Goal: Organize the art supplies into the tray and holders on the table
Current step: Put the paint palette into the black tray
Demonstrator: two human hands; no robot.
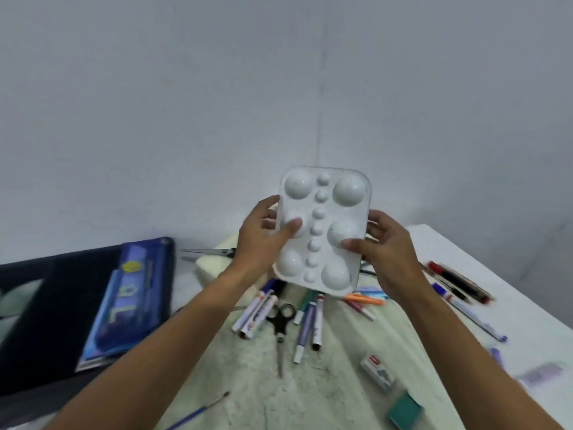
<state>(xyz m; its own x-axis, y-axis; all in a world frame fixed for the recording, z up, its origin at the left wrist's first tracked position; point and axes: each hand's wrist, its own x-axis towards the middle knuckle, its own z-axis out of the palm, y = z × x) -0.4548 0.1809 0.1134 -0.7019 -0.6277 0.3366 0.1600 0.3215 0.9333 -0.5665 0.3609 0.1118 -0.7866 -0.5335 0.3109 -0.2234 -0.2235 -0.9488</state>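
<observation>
below: scissors (280,321), markers (257,311) crowd cloth | near-right cloth (335,392) bare (eraser (376,372) beside)

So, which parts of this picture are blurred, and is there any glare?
Head view: the markers at the right table edge are smeared by motion blur; the palette in both hands is sharper, with small glare spots on its domes; wide-angle distortion bends the table edges.

palette (322,231) above markers (307,318) | scissors (280,318) apparently among them | case (130,302) left
</observation>
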